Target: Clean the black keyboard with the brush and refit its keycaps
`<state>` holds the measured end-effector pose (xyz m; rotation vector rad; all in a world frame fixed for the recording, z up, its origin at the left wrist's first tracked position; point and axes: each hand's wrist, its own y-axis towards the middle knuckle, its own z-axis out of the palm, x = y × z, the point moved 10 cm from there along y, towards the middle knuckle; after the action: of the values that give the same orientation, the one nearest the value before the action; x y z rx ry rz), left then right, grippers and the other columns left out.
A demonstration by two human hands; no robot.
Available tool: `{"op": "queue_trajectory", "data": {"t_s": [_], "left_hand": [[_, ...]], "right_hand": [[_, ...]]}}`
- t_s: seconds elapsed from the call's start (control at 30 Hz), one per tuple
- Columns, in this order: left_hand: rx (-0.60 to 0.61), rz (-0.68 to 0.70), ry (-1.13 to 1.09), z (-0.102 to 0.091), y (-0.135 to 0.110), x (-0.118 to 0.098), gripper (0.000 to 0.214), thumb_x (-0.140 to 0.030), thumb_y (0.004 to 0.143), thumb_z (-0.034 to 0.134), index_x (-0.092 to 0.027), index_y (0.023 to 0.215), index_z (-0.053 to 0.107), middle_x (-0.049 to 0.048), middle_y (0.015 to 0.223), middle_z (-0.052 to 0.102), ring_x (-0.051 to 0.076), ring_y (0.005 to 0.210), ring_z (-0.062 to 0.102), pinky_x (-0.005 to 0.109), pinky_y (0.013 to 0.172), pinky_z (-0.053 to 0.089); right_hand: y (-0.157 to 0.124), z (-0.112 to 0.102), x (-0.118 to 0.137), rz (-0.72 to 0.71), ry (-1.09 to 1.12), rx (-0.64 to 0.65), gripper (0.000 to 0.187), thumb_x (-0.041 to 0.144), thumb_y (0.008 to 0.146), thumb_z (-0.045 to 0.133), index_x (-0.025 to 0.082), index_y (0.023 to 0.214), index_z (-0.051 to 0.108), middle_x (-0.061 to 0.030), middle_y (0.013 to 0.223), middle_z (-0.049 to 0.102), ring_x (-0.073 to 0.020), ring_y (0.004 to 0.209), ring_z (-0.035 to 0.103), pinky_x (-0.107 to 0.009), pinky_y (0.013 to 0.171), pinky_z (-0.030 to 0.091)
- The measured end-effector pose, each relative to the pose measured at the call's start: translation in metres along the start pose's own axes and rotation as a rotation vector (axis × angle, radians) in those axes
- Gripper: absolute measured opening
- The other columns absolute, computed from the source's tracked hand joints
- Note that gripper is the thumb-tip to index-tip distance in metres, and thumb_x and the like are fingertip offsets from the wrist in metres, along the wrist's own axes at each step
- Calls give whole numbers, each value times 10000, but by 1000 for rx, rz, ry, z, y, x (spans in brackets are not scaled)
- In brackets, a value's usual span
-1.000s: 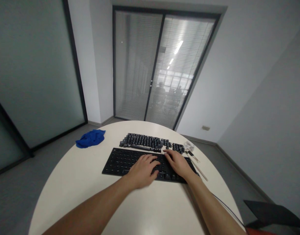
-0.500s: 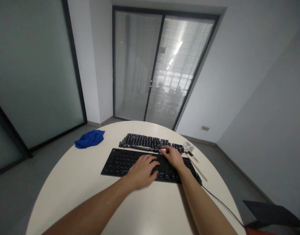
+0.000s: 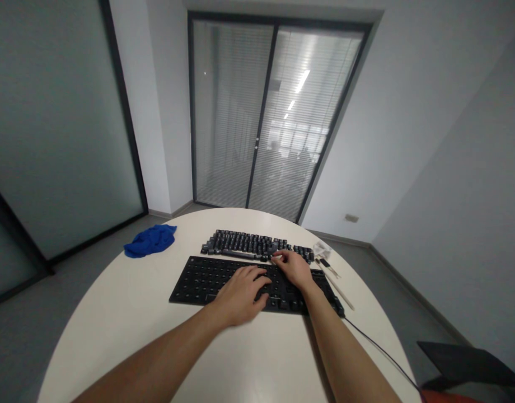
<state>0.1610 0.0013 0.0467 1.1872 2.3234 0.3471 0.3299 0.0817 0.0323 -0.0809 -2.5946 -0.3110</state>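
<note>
A black keyboard (image 3: 197,281), with most of its keycaps off, lies on the table in front of me. My left hand (image 3: 243,294) rests on its middle, palm down, fingers apart and slightly curled. Beyond the keyboard, loose black keycaps (image 3: 240,242) are laid out in keyboard order, with a long spacebar (image 3: 237,254) along the near row. My right hand (image 3: 295,270) reaches over the keyboard's far edge. Its thumb and forefinger pinch at a keycap in the near row of that layout; the fingers partly hide it.
A blue cloth (image 3: 150,241) lies crumpled at the table's left edge. To the right are a clear plastic piece (image 3: 322,250), a small brush (image 3: 328,266) and a thin pale stick (image 3: 341,293). A cable (image 3: 377,345) runs off the round table (image 3: 115,330) towards a dark chair (image 3: 467,361).
Both hands hold nearly the same pose over the keyboard and the keycap layout. The view has shifted slightly, so everything on the table appears a little further left.
</note>
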Motion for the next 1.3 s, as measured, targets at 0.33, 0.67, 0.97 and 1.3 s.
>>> {"op": "queue_trajectory", "data": {"t_s": [0.33,0.67,0.97,1.3], "left_hand": [[-2,4,-8,0,1,-2,326,-290,907,566,-236,1225,609,72,1351,569,268,1270,479,486,1108,371],[-85,7,-81,-6,2,-5,428,-271,842,612,-205,1259,546,99,1275,618,268,1202,545,469,1076,415],[-22,48,-59,-4,5,-14,163,-230,900,581,-214,1055,629,59,1078,660,229,1065,575,409,973,454],[-42,61,-85,-8,6,-18,201,-203,904,574,-213,1097,629,52,1056,670,218,1018,578,389,921,463]], "right_hand": [[-30,-20,21,-141,300,-45,349,439,880,573,149,1036,687,-69,919,735,-202,818,662,-314,776,504],[-79,-23,43,-240,335,120,145,325,838,655,197,887,702,-22,882,738,-203,833,659,-305,790,484],[-82,-19,51,-365,227,196,116,303,789,706,214,863,698,-23,890,706,-201,848,634,-294,778,463],[-82,-19,51,-363,251,221,106,292,824,676,209,881,709,-36,921,716,-206,889,643,-308,821,477]]}}
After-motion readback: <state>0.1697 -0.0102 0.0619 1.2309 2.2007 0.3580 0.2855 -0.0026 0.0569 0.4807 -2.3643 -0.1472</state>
